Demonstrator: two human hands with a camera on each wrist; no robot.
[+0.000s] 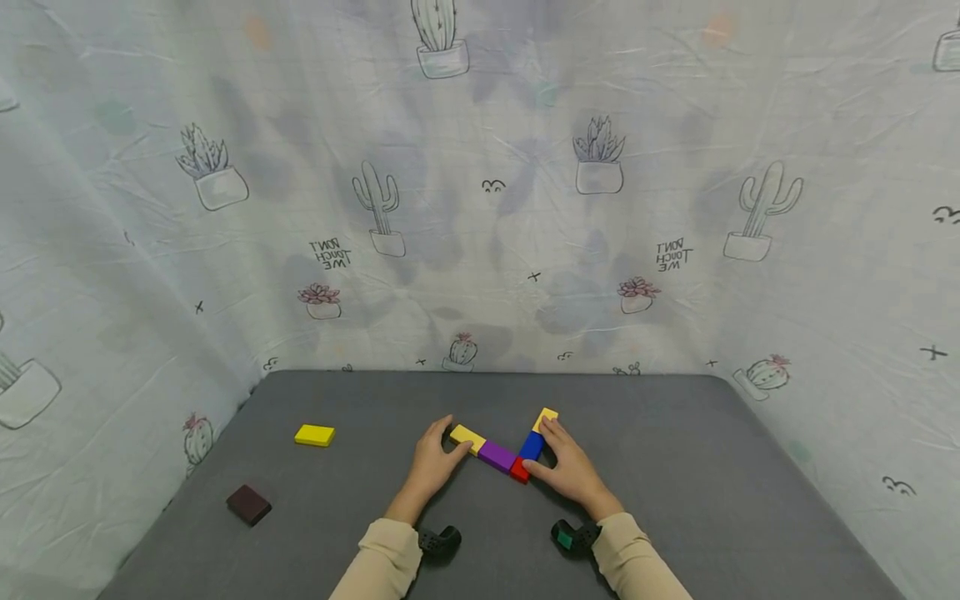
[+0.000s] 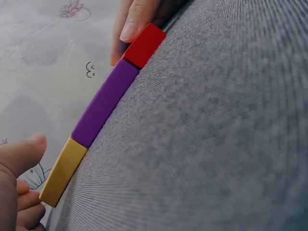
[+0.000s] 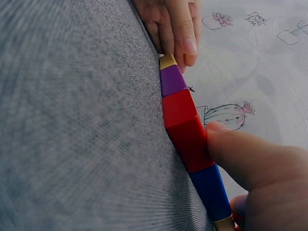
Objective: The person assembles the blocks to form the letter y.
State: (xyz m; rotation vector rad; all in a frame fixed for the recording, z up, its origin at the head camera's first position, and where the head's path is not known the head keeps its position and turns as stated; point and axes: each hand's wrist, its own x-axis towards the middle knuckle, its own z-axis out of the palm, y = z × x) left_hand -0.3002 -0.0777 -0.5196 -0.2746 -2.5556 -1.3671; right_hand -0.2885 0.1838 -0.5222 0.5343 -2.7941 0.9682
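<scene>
Several coloured blocks form a V on the grey table. Its left arm runs from a pale yellow block (image 1: 467,437) through a purple block (image 1: 497,456) to a red block (image 1: 519,470) at the corner. From there a blue block (image 1: 532,446) and a second pale yellow block (image 1: 548,413) slant up to the right. My left hand (image 1: 432,460) is at the outer end of the left yellow block, fingers behind it, thumb above. With its thumb at the red block, my right hand (image 1: 573,475) reaches its fingers to the far yellow block, partly hiding it.
A bright yellow block (image 1: 314,435) lies apart at the left of the table (image 1: 360,408). Nearer the left edge is a dark brown block (image 1: 248,505). A cloth (image 1: 495,250) printed with cacti hangs around the table's back and sides.
</scene>
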